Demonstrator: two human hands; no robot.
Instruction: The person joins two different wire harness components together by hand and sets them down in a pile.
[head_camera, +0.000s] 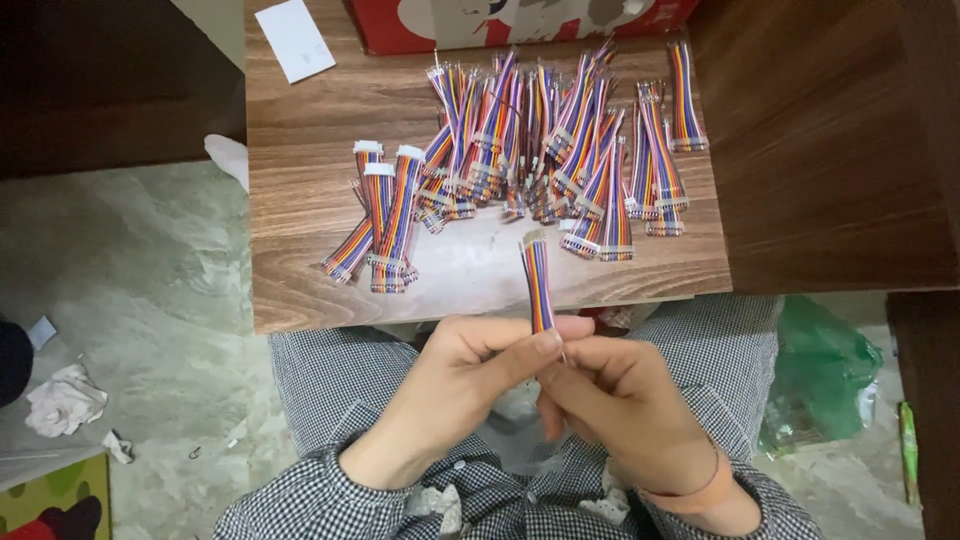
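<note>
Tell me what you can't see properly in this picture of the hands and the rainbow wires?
Head view only:
- Lower end of the held ribbon cable: hidden between the left hand and the right hand.
- Right hand's fingertips: curled behind the left thumb.
- Red box: cut off by the top edge.
- Cables in the big pile: overlapping, too tangled to count.
- Green bag: contents hidden.

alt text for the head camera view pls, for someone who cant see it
Both hands, left hand and right hand, pinch the lower end of one short rainbow ribbon cable, held upright over the lap. Beyond it, a small wooden table holds a big pile of similar cables and a smaller bundle apart at left.
</note>
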